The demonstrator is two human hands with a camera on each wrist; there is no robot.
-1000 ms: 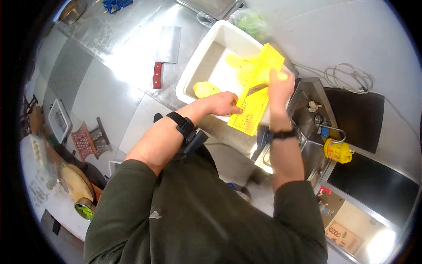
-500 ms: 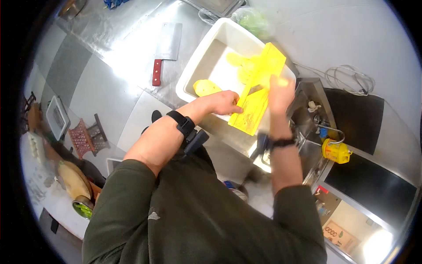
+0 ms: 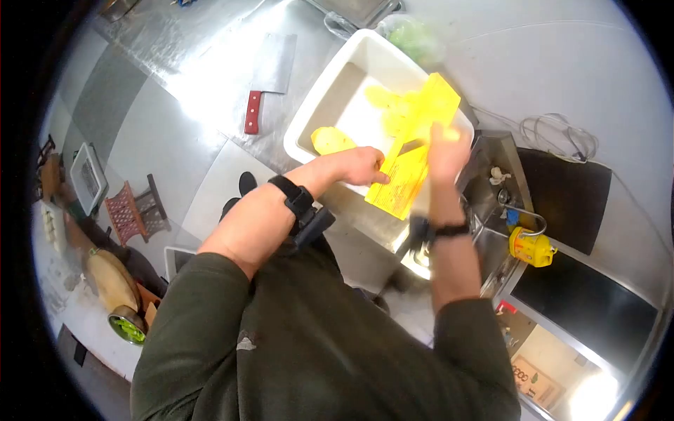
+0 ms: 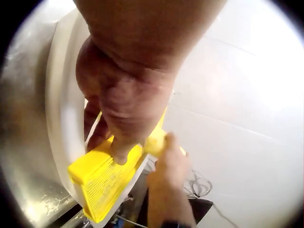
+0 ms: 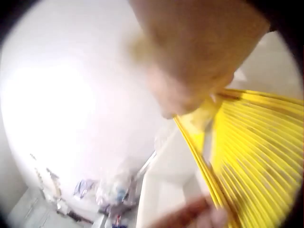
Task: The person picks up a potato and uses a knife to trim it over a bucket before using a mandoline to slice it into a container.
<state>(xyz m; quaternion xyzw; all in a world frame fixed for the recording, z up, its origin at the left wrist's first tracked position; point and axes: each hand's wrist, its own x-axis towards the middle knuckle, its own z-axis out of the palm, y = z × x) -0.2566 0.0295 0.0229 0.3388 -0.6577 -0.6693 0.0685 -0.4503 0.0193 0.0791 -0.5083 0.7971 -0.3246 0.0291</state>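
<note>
Yellow slicer (image 3: pixel 400 181) | beneath right hand (image 3: pixel 448 156), holding yellow chunk (image 4: pixel 154 144) | left hand (image 3: pixel 363 165) grips its side

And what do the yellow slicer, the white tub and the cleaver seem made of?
Yellow slicer: probably plastic, ribbed and evenly coloured; its grey blade strip may be metal. White tub: likely plastic too, smooth, with a thick rounded rim. Cleaver: smooth grey blade, seemingly steel; red handle with light rivets, wood or plastic unclear.
</note>
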